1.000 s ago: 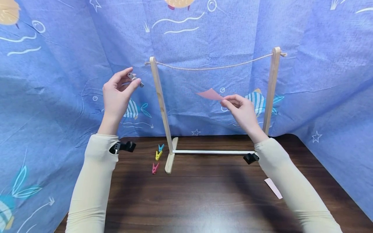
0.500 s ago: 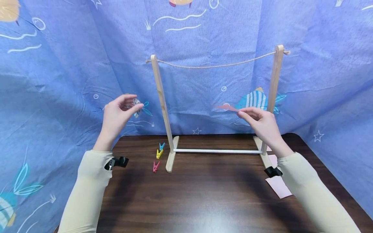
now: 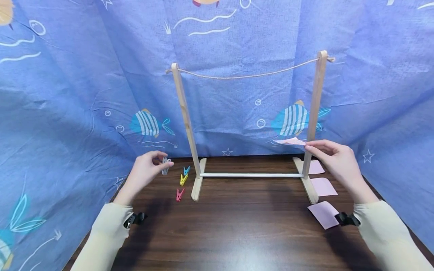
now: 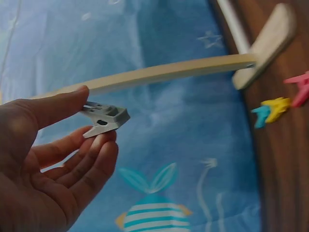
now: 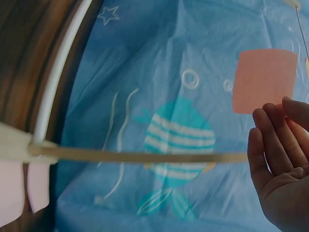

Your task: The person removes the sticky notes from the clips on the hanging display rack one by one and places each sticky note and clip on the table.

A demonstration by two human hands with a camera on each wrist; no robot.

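Between thumb and fingers, my left hand (image 3: 149, 169) pinches a grey clothespin (image 4: 107, 118), left of the stand and just above the tabletop in the head view. My right hand (image 3: 333, 162) holds a pink square of paper (image 5: 265, 79) by one edge, in front of the stand's right post (image 3: 315, 113). The paper looks thin and nearly edge-on in the head view. A string (image 3: 237, 77) sags between the tops of both posts. Blue (image 3: 187, 170), yellow (image 3: 183, 179) and red clothespins (image 3: 179, 194) lie on the table beside the left foot.
The wooden stand has a left post (image 3: 185, 116) and a white bottom bar (image 3: 251, 175). Pink paper squares (image 3: 323, 214) lie in a row by its right foot (image 3: 310, 192). A blue patterned curtain (image 3: 237, 41) hangs behind the dark wooden table (image 3: 220, 226).
Both hands have come down, the right one also moving right, each still holding its clothespin or paper. More of the pink squares on the table now shows.
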